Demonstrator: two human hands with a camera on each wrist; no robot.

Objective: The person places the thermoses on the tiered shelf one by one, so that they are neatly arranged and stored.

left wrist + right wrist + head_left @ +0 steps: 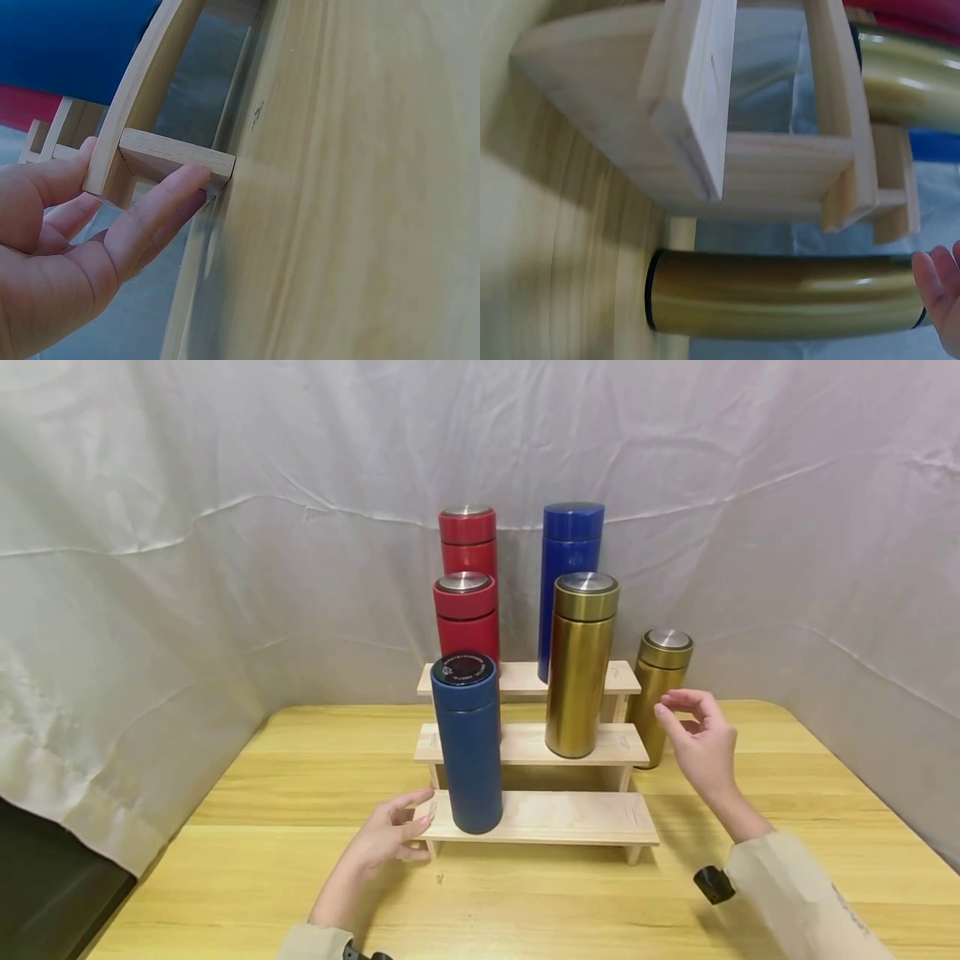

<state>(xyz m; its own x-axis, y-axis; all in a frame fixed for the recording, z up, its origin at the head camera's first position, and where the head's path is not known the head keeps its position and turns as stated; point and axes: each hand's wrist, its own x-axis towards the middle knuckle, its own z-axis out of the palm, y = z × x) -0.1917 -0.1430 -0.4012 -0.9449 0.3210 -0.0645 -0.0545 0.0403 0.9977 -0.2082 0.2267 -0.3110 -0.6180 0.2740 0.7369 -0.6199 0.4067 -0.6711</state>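
Observation:
At the left end of the lowest step, my left hand (386, 835) holds the wooden tiered stand (570, 818). Its fingers lie around the board's end and against the short leg (176, 154) in the left wrist view. A matte blue thermos (468, 752) stands upright on that step, close to this hand. My right hand (705, 743) is raised beside the stand's right side, fingers loosely bent and holding nothing. Nearest to it is a gold thermos (654, 693), upright on the table behind the stand's right end; the right wrist view shows this gold thermos (780, 295) sideways.
On the middle step stand a red thermos (467, 618) at left and another gold thermos (581, 677) at right. The top step carries a second red thermos (468, 539) and a glossy blue thermos (572, 552). Grey cloth (337, 460) hangs behind the wooden table (285, 777).

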